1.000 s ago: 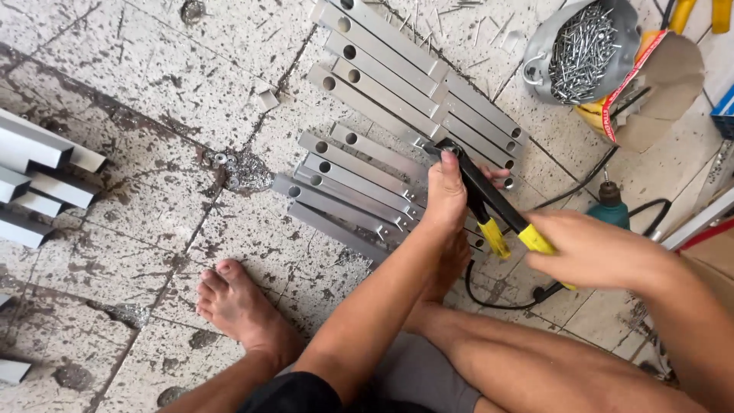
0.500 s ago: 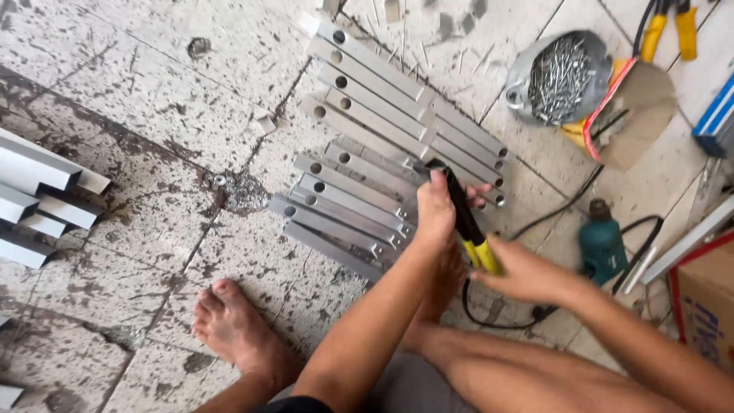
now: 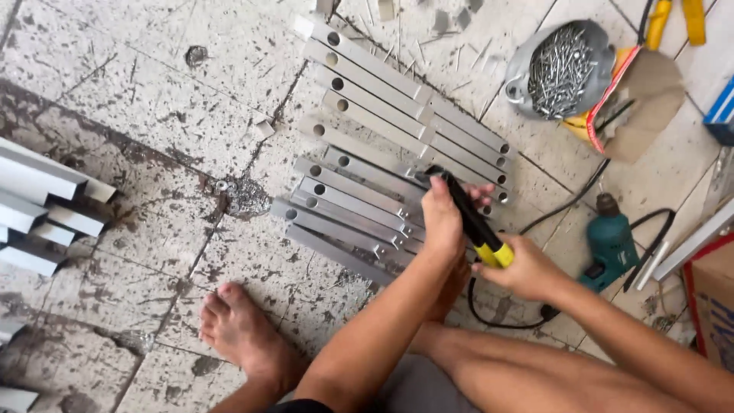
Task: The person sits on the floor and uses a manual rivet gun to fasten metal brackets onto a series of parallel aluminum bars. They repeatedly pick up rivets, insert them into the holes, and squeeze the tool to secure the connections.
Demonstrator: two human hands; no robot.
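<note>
Several grey metal bars [image 3: 359,191] with round holes near their ends lie side by side on the tiled floor. A black tool with yellow handles [image 3: 474,226] stands on the bars near their right part. My left hand [image 3: 442,218] is wrapped around the tool's black upper section, just above the bars. My right hand [image 3: 527,271] grips the yellow handle end, lower right of the left hand. The tool's tip is hidden behind my left hand.
A metal bowl of rivets or nails [image 3: 562,69] sits at the upper right beside torn cardboard [image 3: 646,99]. A green electric drill [image 3: 612,241] with a black cable lies right of my hands. Grey profile offcuts [image 3: 46,206] lie at left. My bare foot [image 3: 245,336] rests below the bars.
My right hand has drawn in closer to my left hand along the tool's handle. The left hand stays on the tool over the bars. The view has shifted a little.
</note>
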